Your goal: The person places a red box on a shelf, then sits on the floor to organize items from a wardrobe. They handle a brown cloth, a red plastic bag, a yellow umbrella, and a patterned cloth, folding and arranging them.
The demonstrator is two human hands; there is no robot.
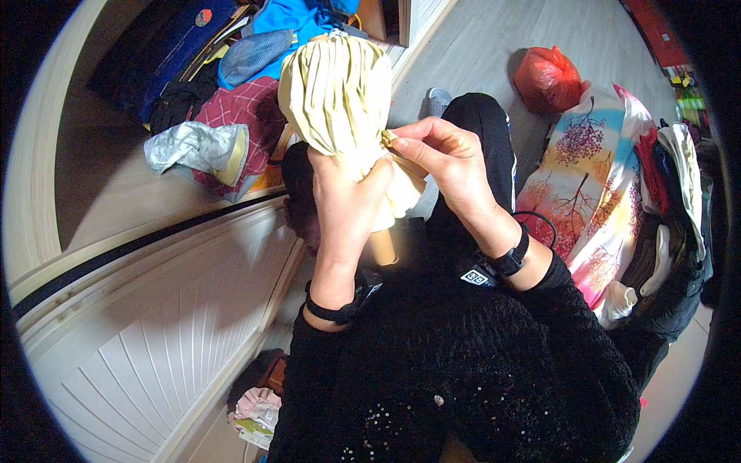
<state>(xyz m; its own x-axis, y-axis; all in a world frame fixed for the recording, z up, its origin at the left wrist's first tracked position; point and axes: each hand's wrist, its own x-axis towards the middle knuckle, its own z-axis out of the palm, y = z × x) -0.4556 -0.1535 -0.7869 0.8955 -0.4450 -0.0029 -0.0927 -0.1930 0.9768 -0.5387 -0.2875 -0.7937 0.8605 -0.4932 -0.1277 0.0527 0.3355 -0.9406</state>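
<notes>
A pale yellow bundle of pleated fabric [337, 87], which looks like a folded umbrella, stands roughly upright in front of my body. My left hand [344, 199] is wrapped around its gathered lower part. Below that hand, a loose fabric edge [408, 188] flares out and a tan, rod-like handle [382, 246] sticks out. Between thumb and index finger, my right hand [454, 159] pinches a small yellow tab [389, 139] at the bundle's right side. Something small and brownish shows on the tab, too small to name.
To the left is an open cabinet with a pale wooden floor [133, 217], holding piled clothes and a blue bag [289, 23]. Its white ribbed door [156, 359] stands beside me. A red plastic bag [547, 80], tree-patterned fabric [584, 162] and heaped garments [683, 185] lie right.
</notes>
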